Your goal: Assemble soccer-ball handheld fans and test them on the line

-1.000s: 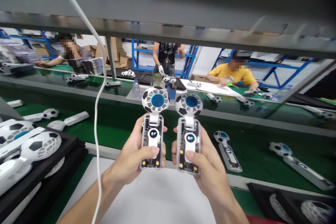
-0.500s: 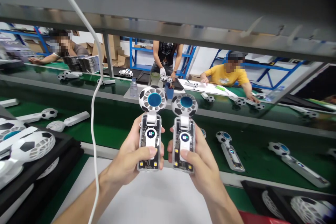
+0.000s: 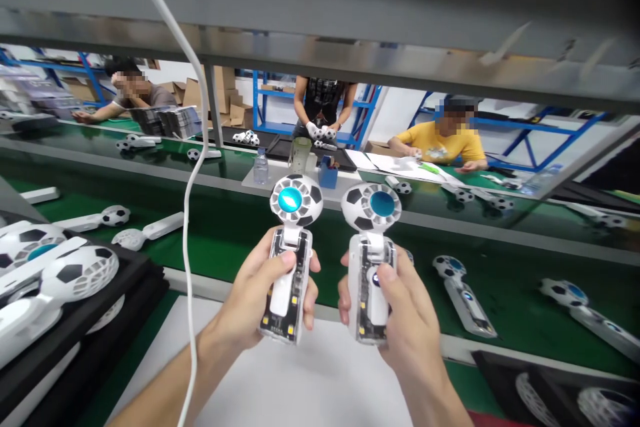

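My left hand is wrapped round a handheld fan with a football-patterned head, a blue centre and a clear handle showing its circuit board. The thumb lies over the upper part of that handle, covering its display. In my right hand is a matching handheld fan, its thumb over the round display, which is partly hidden. Both fans are upright, side by side and apart, above a white sheet. Their handles are turned slightly away from each other.
A white cable hangs at the left. Fans on black foam trays fill the left side; more fans lie on the green conveyor. A grey beam crosses overhead. Beyond are several people and a bottle.
My thumbs have slid up onto the displays. The two fans have moved apart and turned outward. Across the conveyor, the co-worker in yellow has drawn a hand back from the fans.
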Demonstrator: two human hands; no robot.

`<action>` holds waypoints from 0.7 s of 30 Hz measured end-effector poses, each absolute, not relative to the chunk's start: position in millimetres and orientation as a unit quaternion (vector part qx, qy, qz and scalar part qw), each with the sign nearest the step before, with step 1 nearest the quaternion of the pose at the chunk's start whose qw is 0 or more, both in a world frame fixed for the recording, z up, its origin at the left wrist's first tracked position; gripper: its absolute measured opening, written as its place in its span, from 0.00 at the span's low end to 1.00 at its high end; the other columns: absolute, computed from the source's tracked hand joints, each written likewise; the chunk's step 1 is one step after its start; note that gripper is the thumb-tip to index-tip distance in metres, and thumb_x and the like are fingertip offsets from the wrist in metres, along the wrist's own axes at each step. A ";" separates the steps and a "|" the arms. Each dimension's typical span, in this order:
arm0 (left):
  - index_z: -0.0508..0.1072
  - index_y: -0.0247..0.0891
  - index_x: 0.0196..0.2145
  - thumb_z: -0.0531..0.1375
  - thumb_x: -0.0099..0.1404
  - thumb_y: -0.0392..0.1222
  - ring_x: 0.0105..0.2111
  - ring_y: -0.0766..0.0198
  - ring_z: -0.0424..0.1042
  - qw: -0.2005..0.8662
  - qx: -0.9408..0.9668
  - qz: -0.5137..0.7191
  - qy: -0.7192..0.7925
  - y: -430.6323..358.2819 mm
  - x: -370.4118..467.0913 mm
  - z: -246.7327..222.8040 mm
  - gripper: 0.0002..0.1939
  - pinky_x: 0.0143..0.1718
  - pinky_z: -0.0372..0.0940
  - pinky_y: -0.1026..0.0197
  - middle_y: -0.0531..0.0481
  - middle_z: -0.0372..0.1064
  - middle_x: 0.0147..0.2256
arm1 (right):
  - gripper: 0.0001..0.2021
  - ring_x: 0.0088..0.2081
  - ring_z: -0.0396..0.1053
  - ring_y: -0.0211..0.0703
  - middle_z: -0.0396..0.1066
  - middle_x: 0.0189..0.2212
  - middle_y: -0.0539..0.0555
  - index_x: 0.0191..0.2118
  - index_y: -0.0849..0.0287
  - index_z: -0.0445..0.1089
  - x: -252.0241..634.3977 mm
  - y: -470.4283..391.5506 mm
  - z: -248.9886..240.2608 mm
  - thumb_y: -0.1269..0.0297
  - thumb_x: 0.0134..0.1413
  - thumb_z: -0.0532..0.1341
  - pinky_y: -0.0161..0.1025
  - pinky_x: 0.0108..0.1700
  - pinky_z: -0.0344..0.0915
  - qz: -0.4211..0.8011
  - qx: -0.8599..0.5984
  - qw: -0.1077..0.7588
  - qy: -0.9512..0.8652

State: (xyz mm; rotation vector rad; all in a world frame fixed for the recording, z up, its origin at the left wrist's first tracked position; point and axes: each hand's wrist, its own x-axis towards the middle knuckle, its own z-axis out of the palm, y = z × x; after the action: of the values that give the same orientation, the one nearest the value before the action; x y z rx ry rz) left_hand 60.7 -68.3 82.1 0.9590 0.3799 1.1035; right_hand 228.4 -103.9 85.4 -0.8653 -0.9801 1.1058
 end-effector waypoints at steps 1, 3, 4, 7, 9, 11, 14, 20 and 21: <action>0.63 0.39 0.39 0.55 0.70 0.43 0.22 0.65 0.71 0.730 0.427 0.504 0.179 -67.8 60.9 83.0 0.06 0.19 0.69 0.60 0.49 0.68 0.37 | 0.12 0.21 0.67 0.36 0.71 0.38 0.54 0.47 0.55 0.63 228.9 -104.4 85.4 0.55 0.63 0.58 0.35 0.18 0.64 0.482 -0.378 0.659 -0.437; 0.62 0.39 0.39 0.54 0.69 0.42 0.22 0.66 0.70 0.732 0.411 0.509 0.188 -67.5 60.3 85.7 0.05 0.19 0.70 0.59 0.49 0.68 0.36 | 0.13 0.21 0.68 0.38 0.71 0.35 0.54 0.49 0.55 0.63 230.3 -105.5 85.1 0.55 0.64 0.58 0.36 0.18 0.63 0.467 -0.372 0.664 -0.450; 0.62 0.39 0.39 0.54 0.69 0.42 0.21 0.66 0.70 0.731 0.407 0.513 0.192 -67.6 59.7 87.1 0.05 0.19 0.70 0.59 0.49 0.68 0.36 | 0.13 0.21 0.68 0.39 0.71 0.35 0.54 0.49 0.55 0.62 230.9 -106.1 85.1 0.55 0.64 0.57 0.36 0.19 0.64 0.458 -0.369 0.669 -0.455; 0.62 0.40 0.40 0.55 0.69 0.42 0.21 0.65 0.71 0.711 0.411 0.528 0.215 -68.4 57.6 89.8 0.05 0.19 0.70 0.59 0.49 0.68 0.38 | 0.11 0.23 0.70 0.41 0.70 0.39 0.53 0.49 0.52 0.61 230.6 -107.5 85.8 0.58 0.64 0.57 0.38 0.19 0.65 0.442 -0.357 0.685 -0.455; 0.62 0.40 0.40 0.56 0.68 0.42 0.22 0.65 0.72 0.688 0.425 0.538 0.238 -68.9 56.6 89.8 0.06 0.20 0.69 0.59 0.51 0.69 0.38 | 0.10 0.23 0.70 0.40 0.69 0.41 0.53 0.48 0.51 0.61 229.7 -107.7 86.6 0.59 0.63 0.56 0.38 0.19 0.65 0.450 -0.352 0.690 -0.444; 0.62 0.41 0.40 0.58 0.67 0.43 0.22 0.65 0.72 0.668 0.441 0.542 0.256 -68.7 56.0 88.5 0.08 0.21 0.69 0.60 0.52 0.69 0.37 | 0.08 0.22 0.69 0.40 0.68 0.39 0.52 0.46 0.52 0.62 229.4 -107.2 86.4 0.59 0.62 0.55 0.38 0.18 0.65 0.459 -0.355 0.688 -0.437; 0.62 0.43 0.41 0.62 0.64 0.45 0.21 0.65 0.71 0.621 0.466 0.556 0.295 -66.9 55.8 84.9 0.12 0.20 0.66 0.63 0.55 0.70 0.33 | 0.07 0.21 0.69 0.40 0.68 0.38 0.51 0.43 0.53 0.62 230.8 -104.8 83.4 0.59 0.62 0.55 0.38 0.18 0.66 0.456 -0.353 0.690 -0.437; 0.71 0.37 0.32 0.69 0.55 0.44 0.23 0.61 0.72 0.379 0.510 0.644 0.426 -59.6 53.2 74.3 0.13 0.24 0.69 0.62 0.51 0.71 0.24 | 0.07 0.23 0.72 0.42 0.71 0.39 0.52 0.43 0.53 0.63 232.0 -100.1 82.3 0.60 0.61 0.57 0.39 0.17 0.67 0.409 -0.340 0.723 -0.441; 0.72 0.37 0.31 0.70 0.53 0.44 0.25 0.60 0.73 0.355 0.508 0.653 0.436 -58.1 51.9 72.1 0.13 0.27 0.70 0.61 0.50 0.72 0.25 | 0.07 0.25 0.73 0.44 0.72 0.40 0.52 0.44 0.52 0.63 232.4 -100.5 84.3 0.61 0.60 0.59 0.39 0.19 0.68 0.408 -0.347 0.727 -0.430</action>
State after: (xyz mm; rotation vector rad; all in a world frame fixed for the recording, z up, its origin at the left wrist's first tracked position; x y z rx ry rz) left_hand 51.9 -58.1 72.1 1.3127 1.1274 1.6866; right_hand 232.4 -100.5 84.3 -0.7653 -0.9480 0.8988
